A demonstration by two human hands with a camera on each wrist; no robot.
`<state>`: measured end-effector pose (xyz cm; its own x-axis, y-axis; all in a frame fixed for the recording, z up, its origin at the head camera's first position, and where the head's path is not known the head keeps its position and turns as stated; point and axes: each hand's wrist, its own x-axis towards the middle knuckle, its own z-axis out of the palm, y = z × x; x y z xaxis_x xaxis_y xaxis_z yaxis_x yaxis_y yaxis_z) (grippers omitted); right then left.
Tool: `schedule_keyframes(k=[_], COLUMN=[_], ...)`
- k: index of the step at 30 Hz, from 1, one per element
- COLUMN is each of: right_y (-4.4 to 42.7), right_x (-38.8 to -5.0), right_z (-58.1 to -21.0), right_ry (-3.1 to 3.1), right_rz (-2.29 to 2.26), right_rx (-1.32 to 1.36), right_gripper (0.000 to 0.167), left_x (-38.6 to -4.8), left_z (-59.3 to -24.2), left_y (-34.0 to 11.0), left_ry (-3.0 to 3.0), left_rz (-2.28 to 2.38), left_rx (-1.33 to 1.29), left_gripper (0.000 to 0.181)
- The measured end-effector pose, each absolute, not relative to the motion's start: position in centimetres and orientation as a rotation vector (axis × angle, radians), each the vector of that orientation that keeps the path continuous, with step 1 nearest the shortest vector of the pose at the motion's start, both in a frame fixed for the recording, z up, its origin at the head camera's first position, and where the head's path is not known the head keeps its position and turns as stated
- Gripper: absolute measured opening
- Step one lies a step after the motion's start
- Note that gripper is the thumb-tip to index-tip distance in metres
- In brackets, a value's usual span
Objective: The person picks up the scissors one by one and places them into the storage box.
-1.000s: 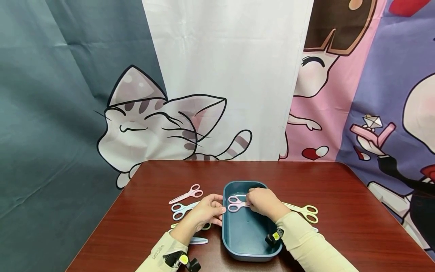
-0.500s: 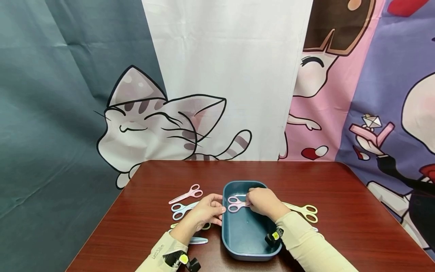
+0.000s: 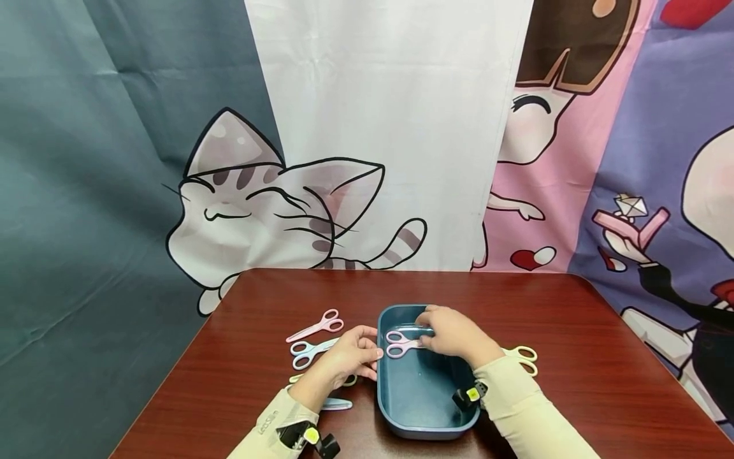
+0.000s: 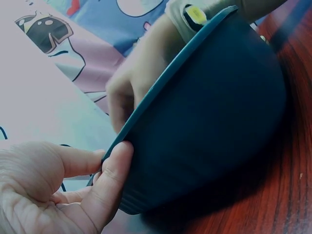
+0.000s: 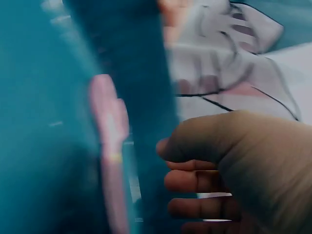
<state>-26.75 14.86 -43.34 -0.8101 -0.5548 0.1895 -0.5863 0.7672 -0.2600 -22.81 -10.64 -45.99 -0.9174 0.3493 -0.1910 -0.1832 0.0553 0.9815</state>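
In the head view a blue-green plastic bin (image 3: 427, 414) stands on the table. Pink scissors (image 3: 399, 344) lie in its far part, handles to the left; the right wrist view shows these scissors (image 5: 111, 126) blurred, apart from the fingers. My right hand (image 3: 455, 335) hovers over the bin with loose fingers and nothing in them. At the bin's left side, my left hand (image 3: 352, 354) pinches the rim with thumb and fingers, as the left wrist view also shows of this hand (image 4: 63, 190).
Left of the bin lie more scissors: a pink pair (image 3: 318, 326), a light blue pair (image 3: 306, 352) and others partly under the left arm. Yellow-green scissors (image 3: 524, 358) lie to the right, partly behind the right sleeve. The reddish-brown table (image 3: 229, 382) meets a printed cloth backdrop.
My right hand has let go of the pink scissors and lifted away a little up and to the right. The scissors stay in the bin. My left hand keeps its place.
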Motion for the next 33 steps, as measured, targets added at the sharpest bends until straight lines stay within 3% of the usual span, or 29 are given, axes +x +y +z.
schedule_keyframes(k=[7, 18, 33], right_y=[19.9, 24.9, 26.6], right_x=[-25.9, -25.0, -26.0], right_z=[-40.9, -39.6, -43.9], right_ry=[-2.710, -2.838, -3.272], right_rz=[0.806, 0.802, 0.828], right_rx=[0.695, 0.445, 0.221], right_gripper=[0.024, 0.020, 0.030], left_x=[-22.8, -22.8, -22.8], left_z=[-46.1, -45.8, -45.7], left_y=[-10.4, -10.6, -10.7], left_ry=[1.966, 1.984, 1.980], left_rz=[1.923, 1.909, 1.889], left_rx=[0.171, 0.178, 0.156], left_gripper=[0.049, 0.048, 0.050])
